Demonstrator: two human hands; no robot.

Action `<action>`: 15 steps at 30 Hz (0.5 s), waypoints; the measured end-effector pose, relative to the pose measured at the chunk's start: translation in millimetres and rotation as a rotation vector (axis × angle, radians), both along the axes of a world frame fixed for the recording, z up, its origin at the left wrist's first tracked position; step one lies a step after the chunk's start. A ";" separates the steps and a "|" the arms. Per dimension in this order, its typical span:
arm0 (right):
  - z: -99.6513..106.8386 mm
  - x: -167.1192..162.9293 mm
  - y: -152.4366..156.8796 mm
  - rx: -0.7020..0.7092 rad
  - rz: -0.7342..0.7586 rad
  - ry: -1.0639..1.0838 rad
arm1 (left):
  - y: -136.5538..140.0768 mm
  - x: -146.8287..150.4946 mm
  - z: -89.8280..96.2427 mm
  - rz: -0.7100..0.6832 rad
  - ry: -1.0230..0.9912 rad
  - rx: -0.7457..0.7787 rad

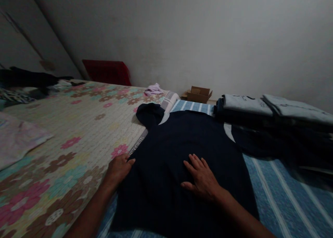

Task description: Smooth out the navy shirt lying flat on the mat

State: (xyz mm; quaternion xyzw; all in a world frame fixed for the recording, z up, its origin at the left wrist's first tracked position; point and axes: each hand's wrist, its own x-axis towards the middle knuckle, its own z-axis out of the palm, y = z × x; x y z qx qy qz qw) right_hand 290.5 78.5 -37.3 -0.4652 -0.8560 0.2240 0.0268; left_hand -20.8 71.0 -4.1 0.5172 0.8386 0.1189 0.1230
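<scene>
A dark navy long-sleeved top (177,141) with white bands at the shoulders lies spread out in front of me. Its left sleeve is bunched at the far side, and its right sleeve stretches out to the right. At the top's left edge, my left hand (120,168) has its fingers curled round the fabric, with the thumb on top. My right hand (201,177) rests flat on the middle of the top, fingers apart and nothing held.
Under the top is a blue striped cloth (270,189), beside a floral bedspread (96,127). Folded light garments (247,104) are stacked on dark ones at the right. A cardboard box (199,94), a lilac cloth (154,89) and a red panel (106,71) are near the wall.
</scene>
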 end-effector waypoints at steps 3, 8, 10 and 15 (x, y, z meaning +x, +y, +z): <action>1.6 3.0 -8.5 0.014 -0.012 0.002 | 2.3 -1.7 -0.4 0.001 0.047 -0.012; 5.8 19.6 -19.5 0.018 -0.092 0.095 | 4.5 -4.5 -2.7 -0.056 0.075 -0.022; 5.2 31.5 -24.6 0.073 -0.154 0.136 | 2.4 -4.2 -1.6 -0.075 0.116 -0.037; 3.9 52.6 -34.6 0.224 -0.178 0.204 | -2.0 -0.8 2.2 -0.105 0.172 -0.044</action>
